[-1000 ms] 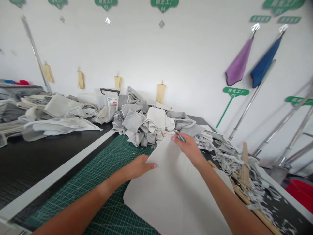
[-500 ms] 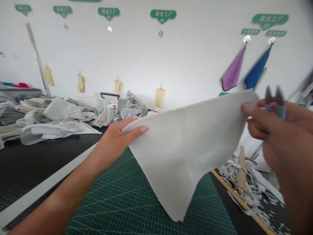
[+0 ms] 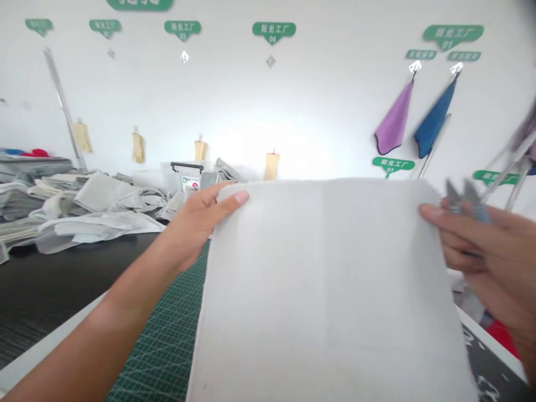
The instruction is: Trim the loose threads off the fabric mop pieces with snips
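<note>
Pale grey cloth [image 3: 322, 279] hangs in front of us, its top edge stretched between our hands and its lower edge running out of view. Our left hand [image 3: 196, 223] pinches the upper left corner, thumb on the near face, other fingers hidden behind. On our right hand [image 3: 489, 257], the forefinger presses the upper right corner, and the other fingers curl around small snips [image 3: 467, 202], their open blades just beside the cloth's right edge. Beyond the left edge, a green cutting mat [image 3: 161, 352] borders a black table [image 3: 54, 285]. Farther off lie heaped grey offcuts [image 3: 100, 209], then a plastic storage box [image 3: 186, 177].
</note>
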`<action>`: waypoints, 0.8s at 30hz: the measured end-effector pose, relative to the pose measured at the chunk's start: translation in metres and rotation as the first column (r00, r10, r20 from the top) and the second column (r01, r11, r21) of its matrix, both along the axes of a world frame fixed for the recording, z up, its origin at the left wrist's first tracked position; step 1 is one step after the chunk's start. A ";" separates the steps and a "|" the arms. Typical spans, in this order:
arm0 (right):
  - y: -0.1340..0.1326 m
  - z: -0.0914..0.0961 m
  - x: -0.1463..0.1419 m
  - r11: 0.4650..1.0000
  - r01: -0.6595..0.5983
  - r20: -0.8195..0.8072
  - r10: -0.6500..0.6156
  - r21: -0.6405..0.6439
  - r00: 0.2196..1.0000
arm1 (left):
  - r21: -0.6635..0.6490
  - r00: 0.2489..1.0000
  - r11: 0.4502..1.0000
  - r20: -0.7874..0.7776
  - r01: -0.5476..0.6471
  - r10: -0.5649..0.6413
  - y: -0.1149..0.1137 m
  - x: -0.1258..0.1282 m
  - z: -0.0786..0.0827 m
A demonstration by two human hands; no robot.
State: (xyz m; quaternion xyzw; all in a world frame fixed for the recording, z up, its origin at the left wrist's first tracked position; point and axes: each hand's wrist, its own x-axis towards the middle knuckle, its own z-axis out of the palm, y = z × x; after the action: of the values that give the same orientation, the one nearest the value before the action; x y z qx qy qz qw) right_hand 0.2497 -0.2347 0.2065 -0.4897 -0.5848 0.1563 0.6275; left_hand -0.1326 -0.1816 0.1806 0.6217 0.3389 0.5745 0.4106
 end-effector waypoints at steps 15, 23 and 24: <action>0.102 -0.179 -0.002 0.858 0.207 0.436 0.021 -0.470 0.900 | -0.206 0.972 0.978 -0.220 0.037 -0.083 0.093 0.050 -0.200; 0.083 -0.155 -0.084 0.873 -0.132 0.377 0.334 -0.470 0.864 | 0.023 0.920 0.996 -0.387 0.082 -0.067 0.071 0.056 -0.179; 0.081 -0.153 -0.093 0.873 -0.162 0.383 0.360 -0.460 0.851 | 0.044 0.914 0.994 -0.400 0.099 -0.073 0.066 0.058 -0.174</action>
State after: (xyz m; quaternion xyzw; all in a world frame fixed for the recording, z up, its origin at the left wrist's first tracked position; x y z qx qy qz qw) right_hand 0.1564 -0.1536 0.0533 -0.5471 -0.7317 0.2419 0.3268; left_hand -0.0749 -0.1159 0.0066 0.7523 0.3694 0.4281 0.3382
